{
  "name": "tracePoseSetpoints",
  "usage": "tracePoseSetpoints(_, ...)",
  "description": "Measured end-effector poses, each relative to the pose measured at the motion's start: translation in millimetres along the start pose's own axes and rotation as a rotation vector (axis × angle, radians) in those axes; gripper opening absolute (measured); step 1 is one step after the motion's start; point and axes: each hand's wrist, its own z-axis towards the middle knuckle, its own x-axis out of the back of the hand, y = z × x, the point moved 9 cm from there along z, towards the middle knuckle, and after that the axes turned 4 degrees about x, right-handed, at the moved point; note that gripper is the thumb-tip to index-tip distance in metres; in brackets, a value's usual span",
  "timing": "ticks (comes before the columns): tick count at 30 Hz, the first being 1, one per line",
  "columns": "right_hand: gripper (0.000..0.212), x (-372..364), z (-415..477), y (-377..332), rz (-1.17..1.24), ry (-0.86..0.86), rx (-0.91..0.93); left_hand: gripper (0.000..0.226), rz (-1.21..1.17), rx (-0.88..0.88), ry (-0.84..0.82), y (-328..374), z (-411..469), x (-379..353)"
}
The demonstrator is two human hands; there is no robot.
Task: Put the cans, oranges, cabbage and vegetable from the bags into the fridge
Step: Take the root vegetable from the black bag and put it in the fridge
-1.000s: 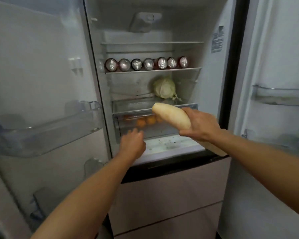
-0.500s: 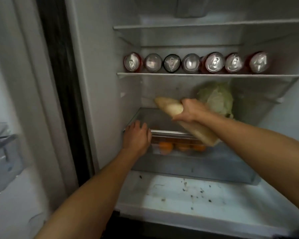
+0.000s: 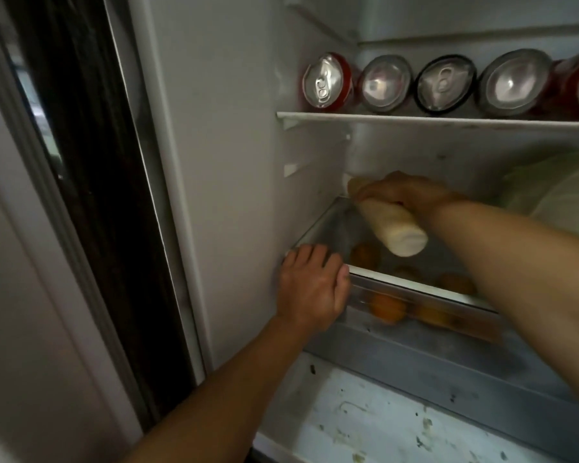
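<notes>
The white interior of an open fridge (image 3: pixel 234 162) fills the frame, with a dark vertical strip (image 3: pixel 91 162) at its left edge and a stained, speckled white floor (image 3: pixel 365 412) at the bottom. A glass shelf with a white front edge (image 3: pixel 415 117) crosses the upper right. Below it, a clear plastic drawer (image 3: pixel 432 345) stands partly pulled out from the fridge's left wall.

A pale green cabbage (image 3: pixel 555 192) sits in the compartment under the shelf, at the far right and partly cut off by the frame. To its left, in the same compartment, a person's right hand (image 3: pixel 405 193) grasps a long, white, tapered vegetable (image 3: pixel 395 228) from above, fingers wrapped around its middle. The vegetable is tilted, with its narrow tip toward the back left corner and its blunt cut end toward the camera, above the drawer's open top. Whether it touches anything beneath cannot be told.

The left hand (image 3: pixel 311 289) holds the drawer's front rim at its left corner, fingers curled over the top edge.

A row of drink cans (image 3: pixel 445 83) lies on its sides on the shelf, ends facing outward, with red cans at either end. Several round oranges (image 3: pixel 386 309) lie inside the drawer, seen through its clear front and open top.
</notes>
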Motion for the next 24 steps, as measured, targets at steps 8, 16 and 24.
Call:
tracePoseSetpoints(8,0.047,-30,27,-16,0.195,-0.006,-0.079,0.039,-0.016,-0.018,0.024,0,-1,-1)
tracePoseSetpoints(16,0.059,-18,-2,-6,0.272,0.117,-0.159,0.037,-0.043,-0.008,-0.015,0,-1,-1)
tracePoseSetpoints(24,0.042,11,-87,14,-0.021,0.334,-0.158,0.037,-0.043,0.004,-0.090,1,-2,-2)
